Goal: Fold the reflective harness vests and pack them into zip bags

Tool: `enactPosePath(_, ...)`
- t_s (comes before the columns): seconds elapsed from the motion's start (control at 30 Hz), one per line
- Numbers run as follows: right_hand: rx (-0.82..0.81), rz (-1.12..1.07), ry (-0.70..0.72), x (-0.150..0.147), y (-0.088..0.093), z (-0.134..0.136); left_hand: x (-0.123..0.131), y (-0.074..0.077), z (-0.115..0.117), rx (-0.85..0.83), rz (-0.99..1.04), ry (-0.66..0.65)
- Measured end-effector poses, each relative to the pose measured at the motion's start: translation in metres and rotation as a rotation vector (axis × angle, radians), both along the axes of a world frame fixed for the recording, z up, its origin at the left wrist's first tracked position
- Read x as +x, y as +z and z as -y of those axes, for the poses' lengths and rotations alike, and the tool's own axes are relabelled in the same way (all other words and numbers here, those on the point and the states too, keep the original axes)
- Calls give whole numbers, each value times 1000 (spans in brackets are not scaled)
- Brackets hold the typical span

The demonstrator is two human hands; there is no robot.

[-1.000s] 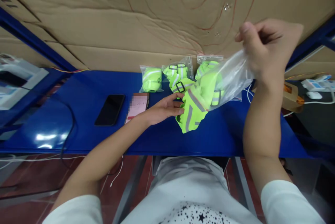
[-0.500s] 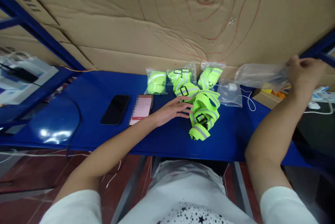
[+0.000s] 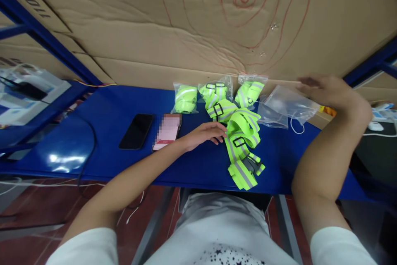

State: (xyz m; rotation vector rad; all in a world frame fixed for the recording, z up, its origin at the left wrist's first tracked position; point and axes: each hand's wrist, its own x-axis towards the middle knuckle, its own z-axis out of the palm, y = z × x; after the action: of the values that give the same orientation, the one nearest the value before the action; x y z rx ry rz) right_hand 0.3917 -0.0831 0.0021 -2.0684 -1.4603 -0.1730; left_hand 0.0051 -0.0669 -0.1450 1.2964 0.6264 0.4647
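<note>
A loose heap of neon-yellow reflective belt with grey stripes and black slide buckles lies mid-table. A dark clip buckle shows near its front end. My left hand rests at the belt's left edge, fingers loosely bent and slightly apart, fingertips at or just touching it. My right hand is smeared by motion above the right side of the table. Just left of and below it is a clear plastic bag; whether the fingers still touch it is unclear.
Bagged yellow belts stand along the back: one at left, one in the middle, one at right. Left lie a black phone and a lit phone. A cardboard panel walls the back; a small box sits right.
My right hand has moved left, and the clear bag it held has come left and lower. The belt's front end has dropped open toward me, exposing the clip buckle. My left fingers have drawn together somewhat.
</note>
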Motion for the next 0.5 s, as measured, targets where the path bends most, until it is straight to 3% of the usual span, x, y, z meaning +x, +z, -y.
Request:
enactPosePath(0.03,-80,55,183,-25,9,9,1,0,1,28,-15,-5)
enactPosePath(0.13,100,201,557,-117,16,49,-1,3,-1,147,-62,42)
enactPosePath(0.2,196,256,798,-178,-7,81,-9,10,-7,271,-102,137)
enactPosePath(0.27,73,432,999,-218,-49,108,-21,19,-18,428,-152,294)
enactPosePath(0.33,-12,577,1141,-229,-98,121,-36,29,-33,576,-207,480)
enactPosePath(0.4,-24,627,1115,-215,-137,116,-49,35,-51,708,-304,641)
enactPosePath(0.5,-34,601,1015,-169,-163,84,-61,36,-80,874,-737,774)
